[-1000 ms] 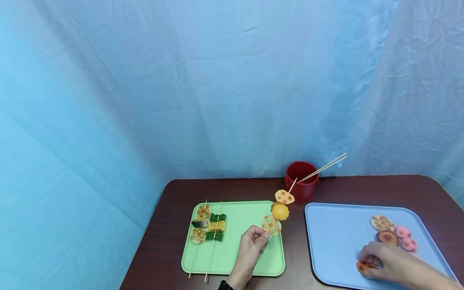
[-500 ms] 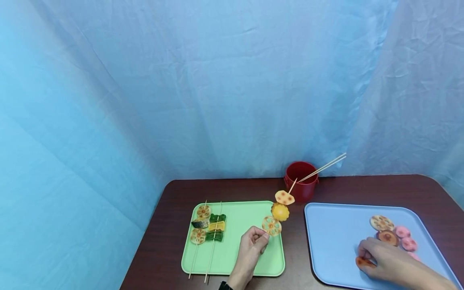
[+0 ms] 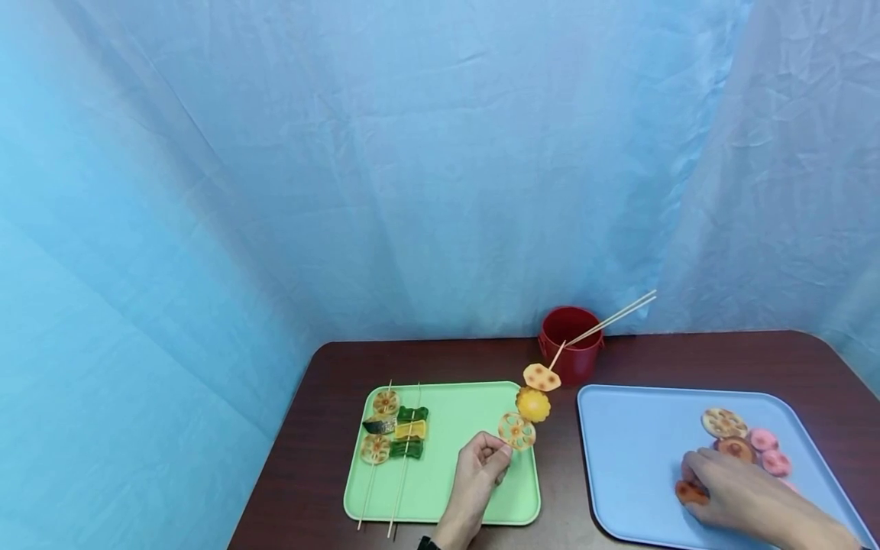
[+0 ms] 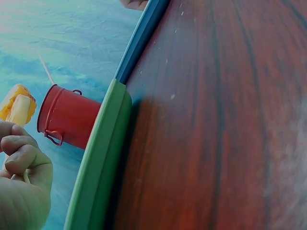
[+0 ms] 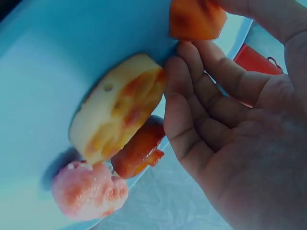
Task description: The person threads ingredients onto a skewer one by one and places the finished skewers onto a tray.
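Skewer of food (image 3: 533, 405) is slanting above the right edge of the green tray (image 3: 447, 420); the left hand (image 3: 479, 467) is pinching it below its lowest slice. Over the blue tray (image 3: 635, 458), the right hand (image 3: 725, 486) is pinching an orange piece (image 3: 690, 493). A red bucket (image 3: 580, 368) is standing behind.

I take this for a curtained-off staging corner, perhaps in a lab: wrinkled blue cloth (image 3: 440, 168) hangs right behind the dark wood-grain tabletop (image 3: 302, 466), where toy-like skewered food (image 3: 410, 430) lies on a green tray (image 3: 464, 405) near a blue tray (image 3: 639, 443). What room lies past the cloth, I can't tell.
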A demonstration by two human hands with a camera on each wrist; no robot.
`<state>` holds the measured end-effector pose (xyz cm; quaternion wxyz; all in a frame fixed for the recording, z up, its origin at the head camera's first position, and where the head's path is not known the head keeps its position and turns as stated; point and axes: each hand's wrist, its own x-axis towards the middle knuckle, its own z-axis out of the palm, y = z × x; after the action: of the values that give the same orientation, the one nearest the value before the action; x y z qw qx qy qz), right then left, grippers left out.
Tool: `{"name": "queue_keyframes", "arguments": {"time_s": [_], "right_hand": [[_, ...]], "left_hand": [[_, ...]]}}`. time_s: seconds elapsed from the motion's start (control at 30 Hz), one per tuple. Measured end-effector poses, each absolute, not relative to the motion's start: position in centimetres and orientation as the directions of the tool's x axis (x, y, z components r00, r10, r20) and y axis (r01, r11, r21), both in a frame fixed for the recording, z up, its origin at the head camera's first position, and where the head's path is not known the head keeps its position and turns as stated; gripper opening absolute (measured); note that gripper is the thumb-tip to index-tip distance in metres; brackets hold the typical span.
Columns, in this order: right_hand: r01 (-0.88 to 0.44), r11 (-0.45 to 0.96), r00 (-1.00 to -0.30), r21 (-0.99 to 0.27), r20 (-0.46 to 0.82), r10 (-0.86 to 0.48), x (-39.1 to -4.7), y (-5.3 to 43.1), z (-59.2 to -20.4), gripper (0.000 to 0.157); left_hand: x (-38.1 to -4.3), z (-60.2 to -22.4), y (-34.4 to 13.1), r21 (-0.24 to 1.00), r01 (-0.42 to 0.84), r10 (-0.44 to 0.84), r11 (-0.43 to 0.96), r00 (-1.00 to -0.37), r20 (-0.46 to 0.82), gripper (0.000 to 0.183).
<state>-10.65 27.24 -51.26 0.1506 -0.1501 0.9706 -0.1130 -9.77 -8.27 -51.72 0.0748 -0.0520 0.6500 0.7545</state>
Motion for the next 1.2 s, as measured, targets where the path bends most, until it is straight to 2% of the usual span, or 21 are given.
{"name": "queue_keyframes", "arguments": {"time_s": [0.33, 0.4, 0.6, 0.73, 1.0, 1.2], "right_hand": [[-0.17, 0.919, -0.908, -0.355, -0.306, -0.286, -11.3, 26.5, -50.5, 0.036], [-0.187, 0.907, -0.917, -0.377, -0.264, -0.299, -11.4, 26.4, -50.4, 0.035], [-0.28, 0.872, -0.947, -0.403, -0.035, -0.32, -11.8, 26.1, -49.6, 0.035], [-0.258, 0.844, -0.959, -0.47, 0.021, -0.282, -12.2, 25.6, -49.0, 0.035], [-0.161, 0.739, -0.984, -0.655, 0.046, -0.173, -12.7, 24.2, -48.3, 0.057], [0.007, 0.534, -0.993, -0.846, -0.07, -0.097, -13.2, 23.4, -47.4, 0.062]], "left_hand": [[-9.7, -51.8, -8.3, 0.968, -0.186, 0.053, -0.169, -0.982, -0.179, 0.019], [-9.7, -51.8, -8.3, 0.968, -0.188, 0.054, -0.166, -0.982, -0.181, 0.019], [-9.8, -51.7, -8.3, 0.967, -0.198, 0.054, -0.16, -0.98, -0.192, 0.017], [-9.8, -51.7, -8.3, 0.966, -0.202, 0.061, -0.163, -0.979, -0.195, 0.016], [-9.6, -51.8, -8.4, 0.961, -0.22, 0.078, -0.168, -0.975, -0.209, 0.013], [-9.6, -51.7, -8.5, 0.963, -0.213, 0.088, -0.168, -0.976, -0.2, 0.014]]}}
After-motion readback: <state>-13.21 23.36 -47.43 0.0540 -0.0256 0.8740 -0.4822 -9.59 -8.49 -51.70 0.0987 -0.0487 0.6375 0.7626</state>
